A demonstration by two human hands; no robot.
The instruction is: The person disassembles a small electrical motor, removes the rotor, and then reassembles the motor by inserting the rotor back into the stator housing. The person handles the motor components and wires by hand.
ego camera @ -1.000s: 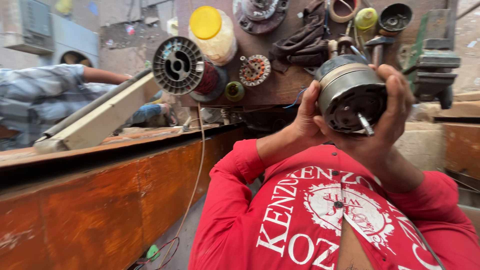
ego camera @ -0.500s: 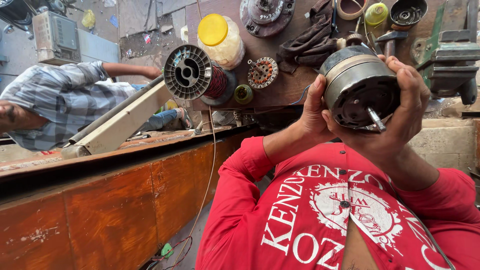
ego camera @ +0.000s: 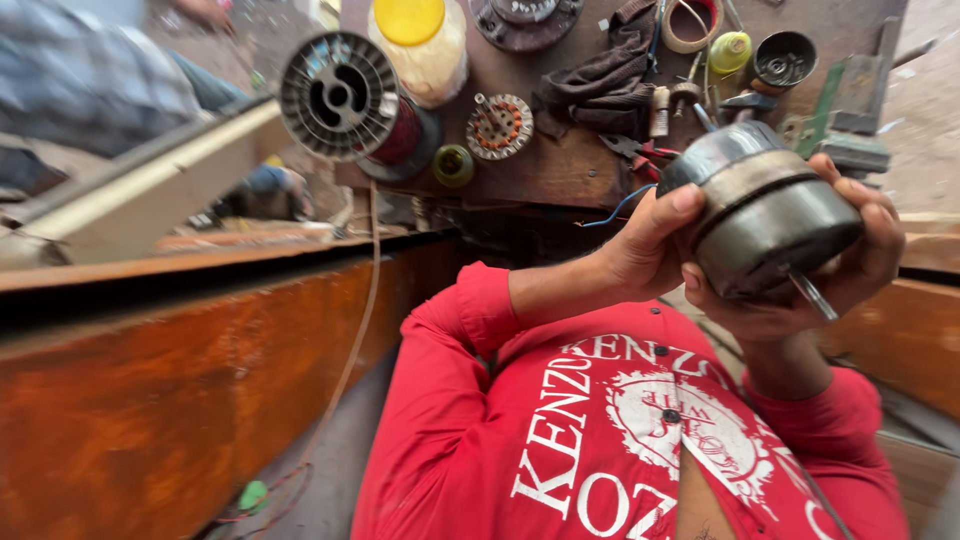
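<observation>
Lifted a bit nearer since before, the round metal motor (ego camera: pixel 765 215) is gripped by the left hand (ego camera: pixel 645 245) and right hand (ego camera: pixel 850 270), above the counter (ego camera: pixel 570 165). It should be held steady.

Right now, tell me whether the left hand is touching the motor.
Touching. The head view shows the left hand with its thumb pressed on the round metal motor casing.

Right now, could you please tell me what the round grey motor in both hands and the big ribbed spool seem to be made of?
The round grey motor, held by the left hand and right hand, looks like bare metal: dull sheen, scuffs. The big ribbed spool looks like moulded grey plastic, matte; its reddish winding is probably copper wire.
</observation>
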